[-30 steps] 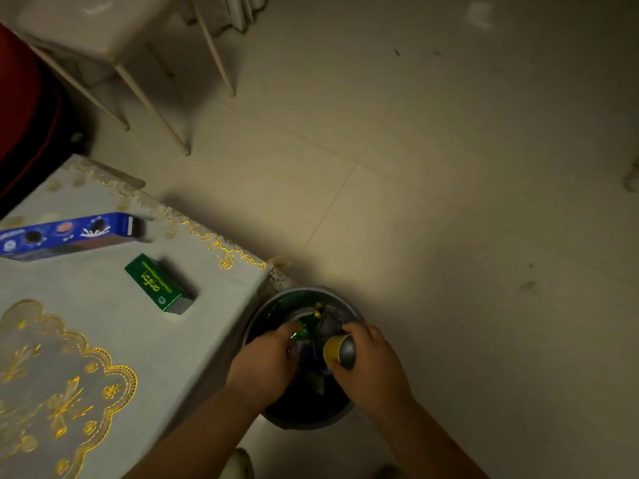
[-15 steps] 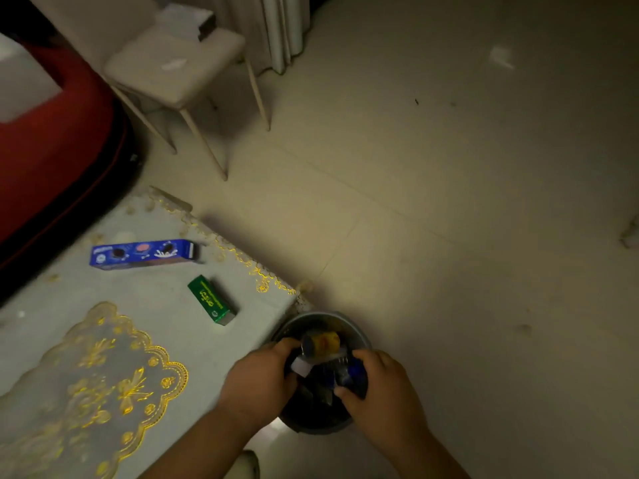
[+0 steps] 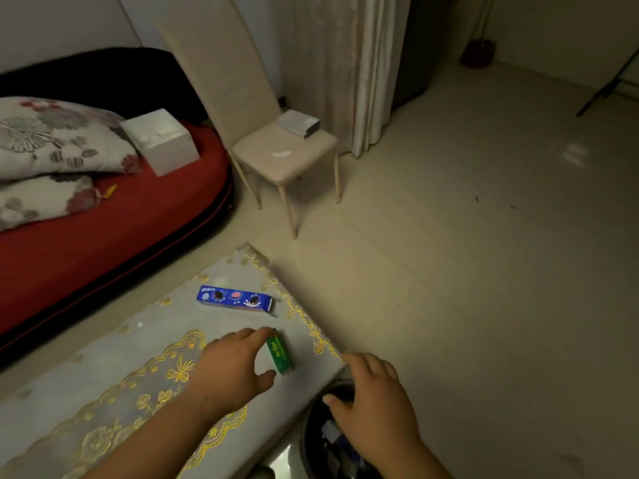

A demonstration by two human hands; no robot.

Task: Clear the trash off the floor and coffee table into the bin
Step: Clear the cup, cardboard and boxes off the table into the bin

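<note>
Most of the view is pale tiled floor [image 3: 466, 271], which runs off to the right and to the far wall. 1 red sofa [image 3: 103, 229] with a dark back fills the left side and carries 2 floral pillows [image 3: 58, 136] and a white box [image 3: 160, 140] just beside them. Below it lies the tabletop [image 3: 103, 375], covered by a grey cloth with gold embroidery. Its far corner points toward a beige chair [image 3: 276, 157], which stands in front of a pale curtain [image 3: 332, 63]. On the chair seat rests 1 small grey stack [image 3: 299, 122].

At the bottom, a dark round bin [image 3: 307, 430] stands on the floor just beside the near right edge of the tabletop. Scraps show inside it, too dim to name. The right hand [image 3: 377, 406] hangs over the bin with its fingers loosely bent and nothing in them.

The left hand [image 3: 231, 364] lies over the tabletop with its fingers spread wide. Its fingertips are at the far end of a green box [image 3: 279, 354] and its thumb is by the near end. Whether they press the box, I cannot tell. That box lies flat on the cloth near the right edge. 1 blue biscuit box [image 3: 235, 298] lies flat farther back, apart from it.
</note>
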